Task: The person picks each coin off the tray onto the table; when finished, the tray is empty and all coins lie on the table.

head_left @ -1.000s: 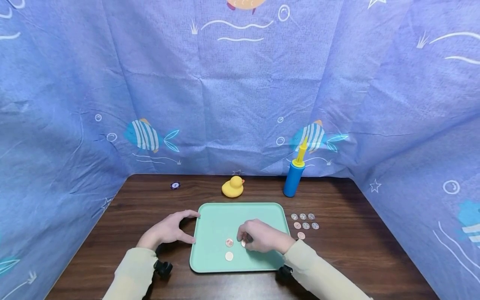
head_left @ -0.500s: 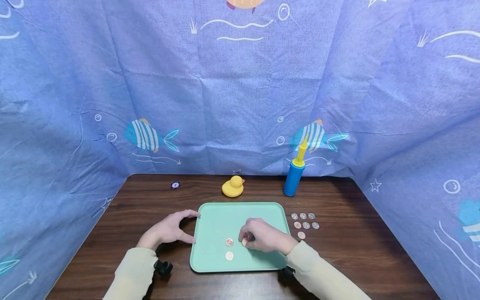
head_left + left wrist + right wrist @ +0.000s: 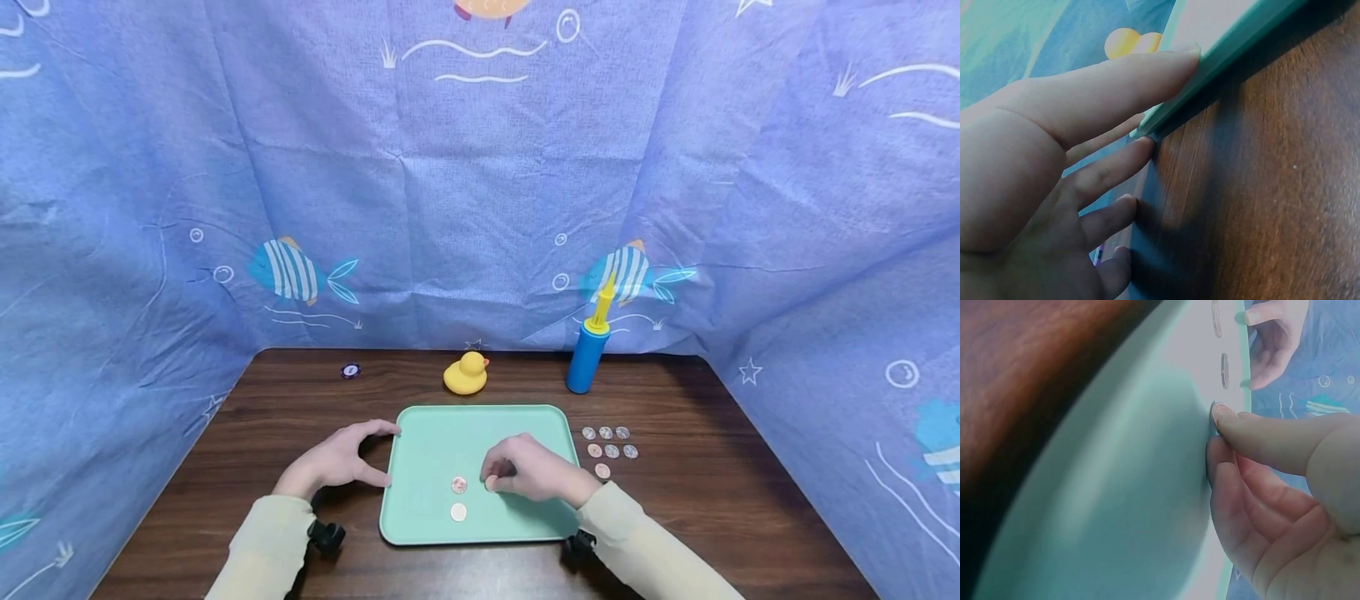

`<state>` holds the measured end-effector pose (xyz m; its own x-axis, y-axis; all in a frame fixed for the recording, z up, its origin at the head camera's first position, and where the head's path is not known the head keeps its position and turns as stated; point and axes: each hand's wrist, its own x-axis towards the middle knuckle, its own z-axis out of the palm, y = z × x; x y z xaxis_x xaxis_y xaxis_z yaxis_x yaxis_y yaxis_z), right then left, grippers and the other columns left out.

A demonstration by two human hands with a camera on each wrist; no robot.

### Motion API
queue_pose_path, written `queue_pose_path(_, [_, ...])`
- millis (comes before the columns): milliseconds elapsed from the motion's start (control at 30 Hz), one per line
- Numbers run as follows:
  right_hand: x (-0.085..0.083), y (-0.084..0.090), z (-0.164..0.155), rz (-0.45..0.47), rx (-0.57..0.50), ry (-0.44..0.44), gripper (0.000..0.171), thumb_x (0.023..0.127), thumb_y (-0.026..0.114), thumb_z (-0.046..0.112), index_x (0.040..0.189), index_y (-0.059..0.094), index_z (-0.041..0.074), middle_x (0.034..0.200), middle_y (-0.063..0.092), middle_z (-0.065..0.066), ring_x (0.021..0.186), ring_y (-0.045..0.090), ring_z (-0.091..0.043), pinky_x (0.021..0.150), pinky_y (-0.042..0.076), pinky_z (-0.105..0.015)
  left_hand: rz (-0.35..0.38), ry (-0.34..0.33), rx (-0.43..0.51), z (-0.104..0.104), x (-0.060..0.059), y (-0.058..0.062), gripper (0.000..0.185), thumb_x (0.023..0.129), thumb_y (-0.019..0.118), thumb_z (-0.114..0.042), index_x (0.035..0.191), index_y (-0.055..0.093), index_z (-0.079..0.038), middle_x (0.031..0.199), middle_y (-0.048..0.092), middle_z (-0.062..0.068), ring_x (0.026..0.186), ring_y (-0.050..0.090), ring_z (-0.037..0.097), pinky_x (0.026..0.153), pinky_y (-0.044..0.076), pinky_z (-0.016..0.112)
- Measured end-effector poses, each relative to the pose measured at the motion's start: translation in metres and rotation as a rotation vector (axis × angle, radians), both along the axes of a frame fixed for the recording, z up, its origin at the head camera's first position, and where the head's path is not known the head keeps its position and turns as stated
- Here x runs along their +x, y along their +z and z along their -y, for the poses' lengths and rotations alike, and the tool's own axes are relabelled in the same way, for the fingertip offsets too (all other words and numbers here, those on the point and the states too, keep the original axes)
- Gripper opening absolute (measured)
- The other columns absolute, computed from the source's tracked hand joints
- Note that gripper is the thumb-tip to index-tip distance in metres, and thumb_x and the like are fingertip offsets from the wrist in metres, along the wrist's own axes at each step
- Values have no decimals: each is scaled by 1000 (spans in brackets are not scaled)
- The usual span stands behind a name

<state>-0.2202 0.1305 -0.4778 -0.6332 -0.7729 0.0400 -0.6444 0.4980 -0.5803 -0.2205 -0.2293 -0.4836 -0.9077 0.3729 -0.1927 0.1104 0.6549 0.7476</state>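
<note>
Nearest the person, both sleeved forearms reach forward over the dark wooden table (image 3: 262, 417). The right hand (image 3: 536, 475) lies knuckles-up on the green tray (image 3: 438, 433), its fingers curled and its fingertips pinching a coin (image 3: 490, 482) down against the tray floor. The left hand (image 3: 337, 457) is spread beside the tray, thumb and forefinger braced against its left rim, holding nothing. Two more coins (image 3: 458, 485) lie on the tray just left of the pinched one, one nearer the person than the other.

The right wrist view shows the thumb tip (image 3: 1225, 415) pressed on the coin's edge, and those two coins (image 3: 1224, 370) seen edge-on; the head view cannot show that contact. The left wrist view shows the thumb (image 3: 1147, 78) flat along the tray rim (image 3: 1235, 40) with the other fingers straight below it.

Right of the tray sits a cluster of coins (image 3: 609, 450) on the table. Farther back stand a yellow duck (image 3: 466, 373), a blue pump (image 3: 589, 346) and a small chip (image 3: 350, 371), before the blue curtain (image 3: 480, 183).
</note>
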Motion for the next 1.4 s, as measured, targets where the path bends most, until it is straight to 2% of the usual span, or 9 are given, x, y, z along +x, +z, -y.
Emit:
queue_pose_path(367, [-1, 0, -12, 117, -71, -50, 6, 96, 78, 10, 93, 79, 15, 83, 73, 7, 77, 64, 1, 80, 55, -23, -5, -3, -4, 0, 0, 0, 75, 77, 96, -28, 143, 62, -21, 153, 54, 11, 146, 43, 39, 116, 35, 66])
queue_pose_path(600, [-3, 2, -25, 114, -95, -80, 6, 96, 79, 13, 94, 78, 19, 83, 71, 10, 79, 62, -1, 78, 55, -25, -4, -1, -3, 0, 0, 0, 76, 76, 96, -27, 144, 62, -21, 153, 54, 12, 146, 43, 39, 116, 35, 66])
queue_pose_path(767, [-3, 5, -39, 128, -122, -102, 7, 96, 79, 12, 95, 78, 19, 84, 72, 8, 81, 61, -4, 75, 54, -25, -7, 0, -12, -1, 0, 0, 76, 76, 96, -28, 143, 62, -21, 152, 54, 11, 146, 43, 39, 117, 34, 66])
queue_pose_path(1000, [-3, 9, -66, 172, -144, -169, 4, 96, 80, 18, 99, 77, 17, 88, 71, 6, 85, 64, -10, 79, 56, -27, -8, -3, -16, 0, 0, 0, 76, 76, 96, -28, 144, 61, -21, 153, 54, 11, 146, 43, 39, 116, 35, 65])
queue_pose_path(1400, [3, 12, -113, 155, -154, -260, 8, 97, 79, 19, 102, 73, 17, 92, 71, 6, 85, 68, -10, 78, 57, -25, -10, -2, -18, 0, 0, -1, 76, 77, 96, -28, 144, 61, -20, 153, 54, 11, 146, 43, 39, 116, 36, 65])
